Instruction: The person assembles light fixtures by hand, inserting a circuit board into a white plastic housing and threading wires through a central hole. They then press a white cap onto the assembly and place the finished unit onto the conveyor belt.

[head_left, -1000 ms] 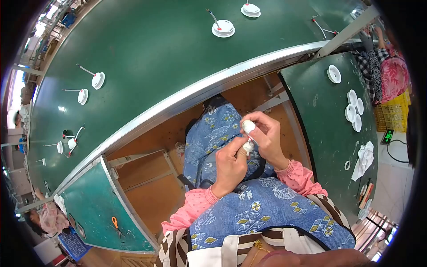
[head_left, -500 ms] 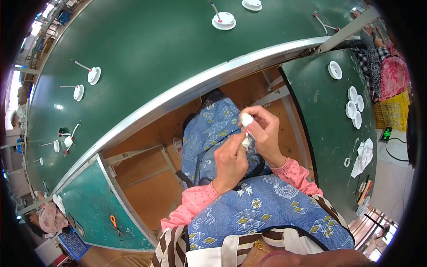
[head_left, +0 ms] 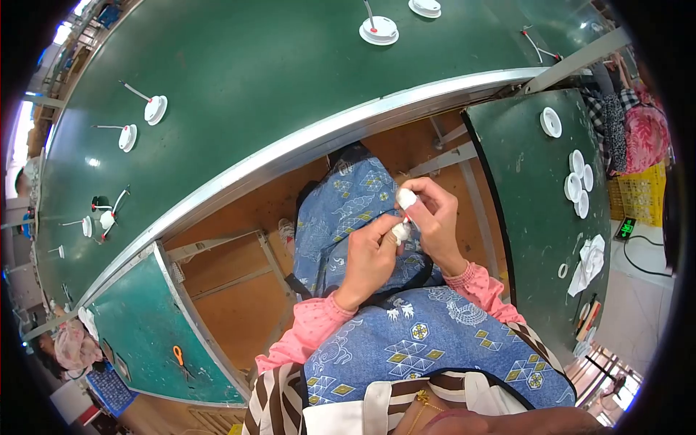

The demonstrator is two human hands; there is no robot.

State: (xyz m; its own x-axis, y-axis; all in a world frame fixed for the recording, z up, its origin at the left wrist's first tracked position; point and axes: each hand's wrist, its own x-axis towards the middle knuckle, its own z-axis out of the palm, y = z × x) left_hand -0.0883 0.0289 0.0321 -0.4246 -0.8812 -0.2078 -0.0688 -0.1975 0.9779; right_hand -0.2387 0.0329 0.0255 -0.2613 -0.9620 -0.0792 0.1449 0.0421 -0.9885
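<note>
Above my lap, my left hand [head_left: 371, 259] and my right hand [head_left: 438, 223] are close together, fingers pinched. Between them is a small white piece with a red bit [head_left: 407, 217]; my fingers hide most of it and its kind cannot be made out. White material [head_left: 407, 198] covers the thumb or fingertip area of my right hand. More white material [head_left: 400, 232] shows at my left fingertips. Under both hands lies the blue patterned apron [head_left: 341, 206].
The green table [head_left: 254, 80] carries white round caps with thin stems, such as one cap [head_left: 379, 30]. On the right side table [head_left: 522, 188] are white rings [head_left: 573, 187], a crumpled white cloth [head_left: 587, 264] and tools. Orange-handled scissors [head_left: 179, 355] lie left. Other people sit at both sides.
The view has shifted slightly. Both hands keep their pinch in nearly the same place, and the red bit between them shows a little more clearly.
</note>
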